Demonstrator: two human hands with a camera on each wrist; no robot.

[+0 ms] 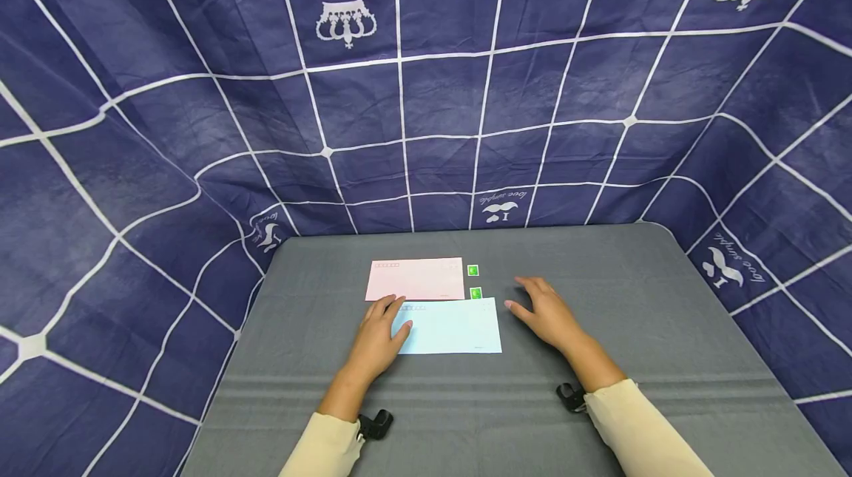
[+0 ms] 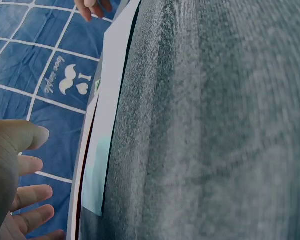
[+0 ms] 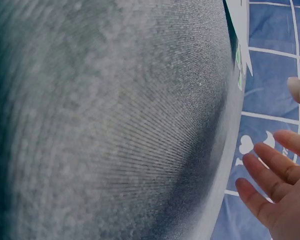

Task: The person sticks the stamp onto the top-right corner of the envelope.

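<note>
On the grey table lie a pink envelope [image 1: 416,279] and, nearer to me, a light blue envelope [image 1: 449,327]. Two small green stamps sit to their right: the far stamp [image 1: 472,270] beside the pink envelope, the near stamp [image 1: 475,293] just above the blue one's top edge. My left hand [image 1: 379,336] is over the blue envelope's left end, hiding part of it, its fingers relaxed and holding nothing; in the left wrist view it appears raised off the table. To the right of the blue envelope my right hand [image 1: 547,314] hovers with fingers loosely spread and nothing in them.
The grey cloth-covered table [image 1: 665,299] reaches back to a blue curtain [image 1: 439,92] with white grid lines, which encloses it behind and at both sides. A black wrist camera [image 1: 376,425] is on the left wrist, another black camera [image 1: 570,397] on the right.
</note>
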